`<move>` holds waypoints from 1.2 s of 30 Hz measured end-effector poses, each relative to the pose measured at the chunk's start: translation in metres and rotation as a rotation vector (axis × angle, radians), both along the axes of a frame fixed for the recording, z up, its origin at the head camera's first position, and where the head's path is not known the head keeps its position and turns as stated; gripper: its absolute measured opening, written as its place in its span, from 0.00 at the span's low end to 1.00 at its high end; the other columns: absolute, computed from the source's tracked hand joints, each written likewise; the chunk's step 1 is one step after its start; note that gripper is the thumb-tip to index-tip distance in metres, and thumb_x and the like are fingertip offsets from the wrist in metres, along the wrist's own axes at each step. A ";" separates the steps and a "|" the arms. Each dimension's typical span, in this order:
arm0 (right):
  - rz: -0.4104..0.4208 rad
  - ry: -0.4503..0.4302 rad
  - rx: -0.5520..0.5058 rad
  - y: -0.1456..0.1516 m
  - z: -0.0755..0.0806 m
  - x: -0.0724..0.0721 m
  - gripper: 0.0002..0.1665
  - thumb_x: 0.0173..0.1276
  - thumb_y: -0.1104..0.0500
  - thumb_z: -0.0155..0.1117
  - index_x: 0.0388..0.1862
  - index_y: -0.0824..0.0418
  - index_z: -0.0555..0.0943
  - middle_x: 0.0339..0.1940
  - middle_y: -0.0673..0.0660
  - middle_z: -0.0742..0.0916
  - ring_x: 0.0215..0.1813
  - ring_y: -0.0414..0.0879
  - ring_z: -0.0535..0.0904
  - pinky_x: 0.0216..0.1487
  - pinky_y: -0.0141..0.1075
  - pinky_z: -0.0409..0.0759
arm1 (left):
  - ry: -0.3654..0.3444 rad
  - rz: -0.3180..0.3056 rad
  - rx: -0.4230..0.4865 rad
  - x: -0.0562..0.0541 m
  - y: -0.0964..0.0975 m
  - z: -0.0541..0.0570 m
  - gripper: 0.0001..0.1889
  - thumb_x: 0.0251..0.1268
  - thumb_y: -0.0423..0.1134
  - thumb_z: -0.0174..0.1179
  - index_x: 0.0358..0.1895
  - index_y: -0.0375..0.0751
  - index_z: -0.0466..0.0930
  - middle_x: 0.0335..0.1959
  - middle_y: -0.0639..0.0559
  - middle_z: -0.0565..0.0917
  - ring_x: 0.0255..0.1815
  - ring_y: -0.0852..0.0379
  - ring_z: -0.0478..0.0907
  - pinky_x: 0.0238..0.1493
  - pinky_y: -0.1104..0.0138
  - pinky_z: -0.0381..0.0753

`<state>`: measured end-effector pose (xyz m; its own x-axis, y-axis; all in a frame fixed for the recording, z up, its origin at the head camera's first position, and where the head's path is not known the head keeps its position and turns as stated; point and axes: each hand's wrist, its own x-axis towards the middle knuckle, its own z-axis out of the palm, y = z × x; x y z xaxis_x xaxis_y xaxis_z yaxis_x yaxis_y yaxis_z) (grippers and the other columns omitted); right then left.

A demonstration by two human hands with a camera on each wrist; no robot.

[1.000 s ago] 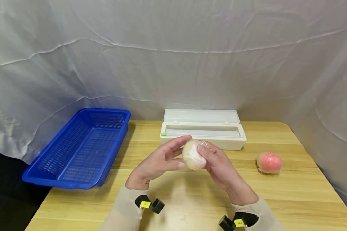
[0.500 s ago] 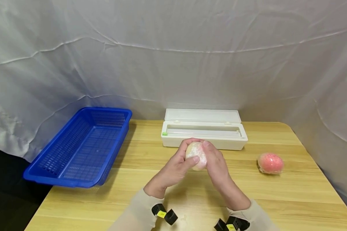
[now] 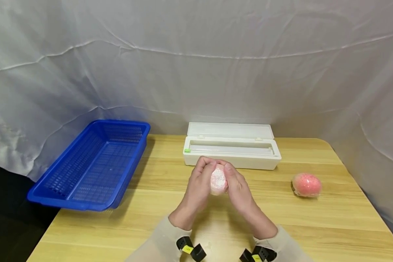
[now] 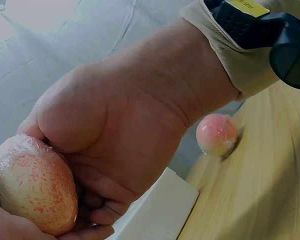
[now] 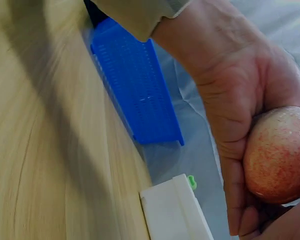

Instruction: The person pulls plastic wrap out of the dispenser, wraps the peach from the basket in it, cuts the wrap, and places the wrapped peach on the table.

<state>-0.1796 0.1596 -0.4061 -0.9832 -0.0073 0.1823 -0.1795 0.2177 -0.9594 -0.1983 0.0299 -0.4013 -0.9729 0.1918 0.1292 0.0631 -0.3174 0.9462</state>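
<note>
In the head view, a peach [image 3: 218, 181] wrapped in glossy clear film is held between both hands above the table. My left hand [image 3: 197, 187] curls round its left side and my right hand [image 3: 239, 189] round its right, thumbs toward the top. Red speckles on pale yellow skin show on the held peach in the left wrist view, with film creased at its upper end. A second film-wrapped peach [image 3: 306, 185], pinkish red, lies on the table to the right. Behind the hands stands a white cling film dispenser [image 3: 235, 161], its lid raised.
A blue plastic basket [image 3: 109, 165] with perforated walls stands on the left, partly past the table's left edge. The light wooden table [image 3: 334, 225] backs onto a grey cloth [image 3: 229, 80]. A green slider [image 3: 187, 150] sits at the dispenser's left end.
The left hand has moved right and closed round the peach, which has turned between the palms, its pinker side now up. Both hands have drawn together. The second peach stays put.
</note>
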 end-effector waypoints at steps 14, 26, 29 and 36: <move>-0.136 -0.199 -0.134 0.000 0.010 0.000 0.29 0.86 0.48 0.43 0.59 0.64 0.86 0.52 0.57 0.90 0.49 0.41 0.81 0.49 0.31 0.80 | 0.020 -0.145 -0.099 -0.004 -0.003 -0.002 0.24 0.89 0.48 0.40 0.66 0.32 0.75 0.64 0.40 0.79 0.61 0.55 0.76 0.61 0.66 0.78; -0.131 -0.236 -0.066 0.000 0.012 0.006 0.30 0.85 0.44 0.44 0.55 0.64 0.86 0.43 0.57 0.87 0.44 0.44 0.78 0.42 0.36 0.79 | -0.145 -0.220 -0.012 -0.008 -0.011 -0.002 0.30 0.89 0.54 0.39 0.66 0.33 0.81 0.65 0.39 0.82 0.58 0.53 0.84 0.51 0.64 0.88; -0.063 -0.231 -0.069 0.002 0.015 0.005 0.30 0.86 0.44 0.42 0.61 0.61 0.85 0.53 0.60 0.87 0.50 0.46 0.79 0.47 0.37 0.80 | -0.175 -0.270 -0.018 -0.010 -0.017 0.001 0.34 0.87 0.61 0.36 0.69 0.39 0.80 0.67 0.42 0.81 0.59 0.52 0.83 0.50 0.62 0.89; -0.026 -0.252 -0.015 0.009 0.017 0.002 0.27 0.87 0.44 0.40 0.62 0.64 0.74 0.56 0.62 0.79 0.52 0.49 0.75 0.48 0.37 0.76 | -0.062 -0.372 -0.194 -0.005 -0.020 0.005 0.27 0.89 0.53 0.38 0.70 0.37 0.71 0.51 0.39 0.82 0.40 0.54 0.86 0.40 0.55 0.91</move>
